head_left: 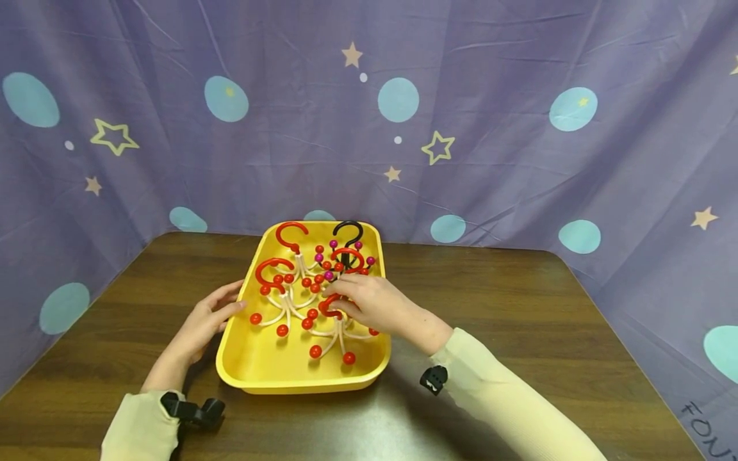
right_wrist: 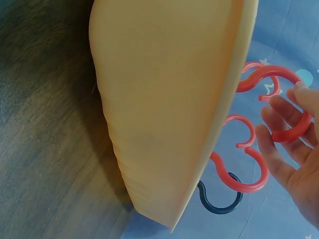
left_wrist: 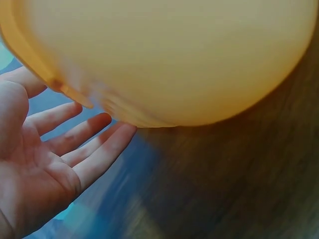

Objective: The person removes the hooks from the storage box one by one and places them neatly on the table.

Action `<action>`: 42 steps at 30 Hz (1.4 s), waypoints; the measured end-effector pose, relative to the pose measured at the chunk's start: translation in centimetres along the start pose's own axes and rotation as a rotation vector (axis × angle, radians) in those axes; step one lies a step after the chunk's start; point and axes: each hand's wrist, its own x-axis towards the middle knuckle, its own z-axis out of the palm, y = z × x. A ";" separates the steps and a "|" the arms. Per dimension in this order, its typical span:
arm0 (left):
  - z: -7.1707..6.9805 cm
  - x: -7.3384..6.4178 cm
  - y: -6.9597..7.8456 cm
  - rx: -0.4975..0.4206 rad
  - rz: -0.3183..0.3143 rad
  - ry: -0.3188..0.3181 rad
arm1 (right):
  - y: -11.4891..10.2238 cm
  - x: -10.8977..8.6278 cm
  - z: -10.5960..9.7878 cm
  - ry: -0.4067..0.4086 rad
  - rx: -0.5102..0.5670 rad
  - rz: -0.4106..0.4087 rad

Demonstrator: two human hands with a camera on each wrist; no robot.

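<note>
A yellow tray [head_left: 271, 371] holds several multi-arm hangers with pale curved arms and red ball tips. My left hand [head_left: 209, 321] is at its left side, thumb by the rim and the other fingers spread loosely against the outer wall. My right hand [head_left: 375, 304] reaches over the right rim and holds the red hook [right_wrist: 294, 74] of the nearest hanger [head_left: 339, 330] between thumb and fingers. Its red balls hang low inside the tray. Behind it stand a red-hooked hanger [head_left: 285, 298] and, at the back right, a black hanger [head_left: 346, 259] with purple balls.
The tray stands on a dark wooden table [head_left: 490, 333]. A purple curtain [head_left: 490, 173] with stars and blue spots hangs close behind the table. Another red hook [head_left: 291, 234] rises near the tray's back left corner. Black devices sit on both wrists.
</note>
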 end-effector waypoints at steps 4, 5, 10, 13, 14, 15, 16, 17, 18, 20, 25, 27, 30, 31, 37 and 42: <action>0.0 0.0 0.0 -0.008 0.008 -0.005 | 0.1 0.1 0.0 0.006 0.002 -0.001; -0.1 0.1 0.0 -0.010 0.011 -0.007 | 0.1 0.1 0.0 0.009 0.001 -0.004; -0.1 0.1 0.1 -0.019 0.020 -0.018 | 0.2 0.2 -0.2 0.040 0.009 -0.020; -0.2 0.1 0.2 -0.016 0.021 -0.023 | 0.2 0.2 -0.4 0.040 0.007 -0.019; -0.2 0.1 0.2 -0.014 0.021 -0.024 | 0.2 0.2 -0.4 0.036 0.006 -0.018; -0.2 0.1 0.3 -0.013 0.021 -0.025 | 0.2 0.2 -0.5 0.035 0.006 -0.017; -0.2 0.1 0.3 -0.012 0.022 -0.024 | 0.2 0.2 -0.5 0.036 0.008 -0.016; -0.2 0.2 0.2 -0.015 0.023 -0.024 | 0.2 0.3 -0.6 0.039 0.011 -0.013; -0.1 0.2 0.2 -0.016 0.022 -0.024 | 0.2 0.3 -0.8 0.043 0.012 -0.008; -0.1 0.2 0.2 -0.019 0.020 -0.023 | 0.2 0.3 -1.1 0.044 0.013 0.002; 0.0 0.1 0.1 -0.021 0.012 -0.021 | 0.2 0.5 -1.7 0.048 0.002 0.009; 0.0 0.0 -0.1 -0.021 0.009 -0.022 | 0.2 0.5 -1.9 0.053 0.019 0.008; 0.2 -0.2 -0.3 -0.026 0.001 -0.026 | 0.3 0.4 -2.1 0.057 0.055 0.013; 0.2 -0.2 -0.4 -0.031 -0.002 -0.029 | 0.3 0.4 -2.2 0.061 0.066 0.012; 0.2 -0.1 -0.7 -0.045 0.005 -0.030 | 0.5 0.2 -3.0 0.124 0.077 -0.011; -0.1 -0.1 -0.6 -0.035 0.006 -0.023 | 0.7 0.2 -4.0 0.166 0.074 -0.017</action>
